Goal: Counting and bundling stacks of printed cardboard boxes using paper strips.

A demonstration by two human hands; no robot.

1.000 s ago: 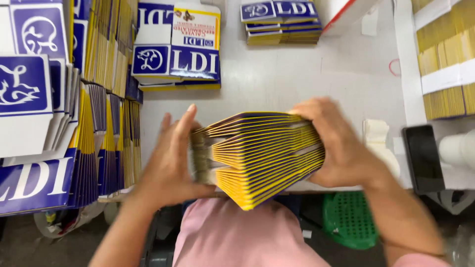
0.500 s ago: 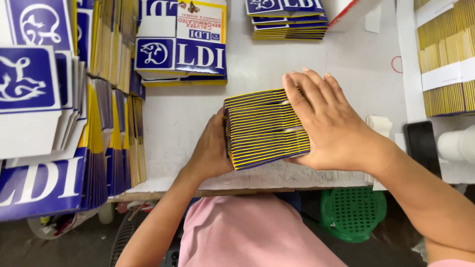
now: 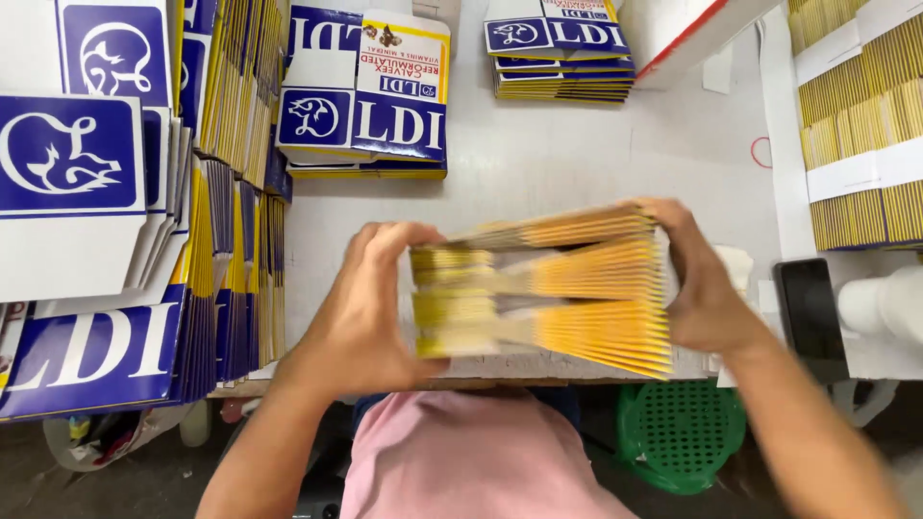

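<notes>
Both my hands grip one thick stack of flattened yellow and blue cartons [image 3: 567,288], held edge-on above the front of the white table [image 3: 538,163]. My left hand [image 3: 370,308] clasps its left end, fingers curled over the top. My right hand [image 3: 697,288] holds the right end, where the cartons fan apart. The stack is blurred by motion.
Piles of flat blue-and-white cartons [image 3: 106,250] stand along the left. Two more stacks [image 3: 370,106] [image 3: 562,53] lie at the table's back. Banded yellow bundles [image 3: 865,144] fill a box at right. A black phone [image 3: 808,308] and a green basket [image 3: 683,428] are lower right.
The stack lay pressed flat on the table under my right palm half a second ago. Now both hands hold it up by its ends and its edges face me, fanned.
</notes>
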